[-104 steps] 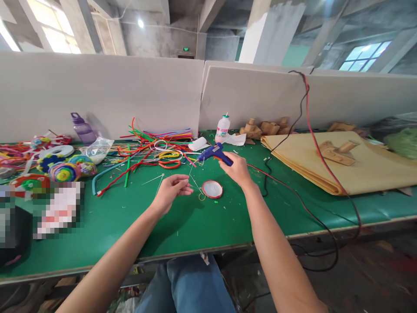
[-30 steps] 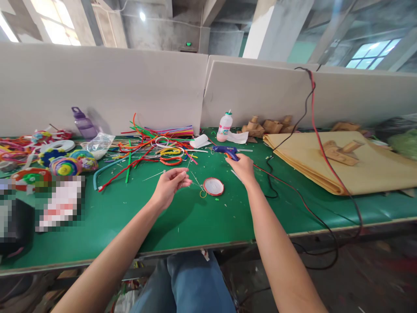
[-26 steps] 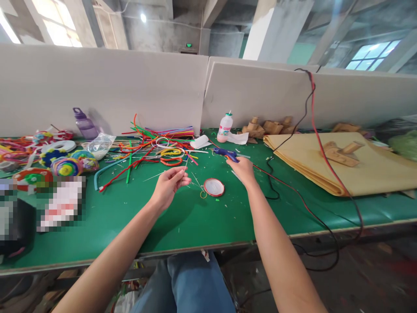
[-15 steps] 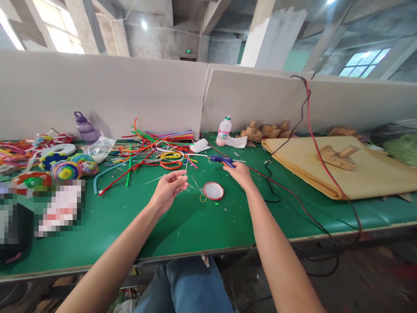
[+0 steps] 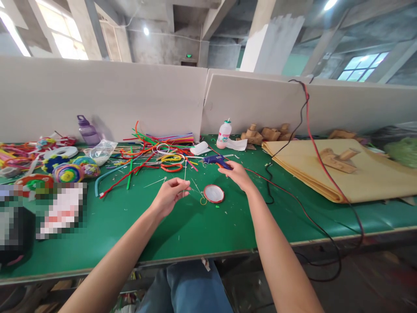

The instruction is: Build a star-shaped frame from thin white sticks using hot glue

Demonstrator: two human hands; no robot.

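Between the thumb and fingers of my left hand (image 5: 172, 194) is a thin white stick (image 5: 185, 170), held upright. My right hand (image 5: 237, 174) grips a blue glue gun (image 5: 213, 160) whose nozzle points left, towards the top of the stick. A small round white piece with a red rim (image 5: 214, 194) lies on the green table (image 5: 130, 234) between my hands. Beside it are a thin yellowish ring (image 5: 203, 201) and fine sticks. Orange-handled scissors (image 5: 172, 168) lie behind my left hand.
Colourful pipe cleaners (image 5: 130, 153) and fuzzy round ornaments (image 5: 68, 173) spread over the left side. A pink-white bottle (image 5: 224, 134) stands at the back. Folded yellow-brown sheets (image 5: 306, 174) lie right, under a wooden piece (image 5: 339, 160). Red and black cables (image 5: 309, 126) hang across the right.
The glue gun in my right hand has moved slightly left, closer to the upright stick. My left hand has shifted slightly and stays closed on the stick. The view has tilted up a little.
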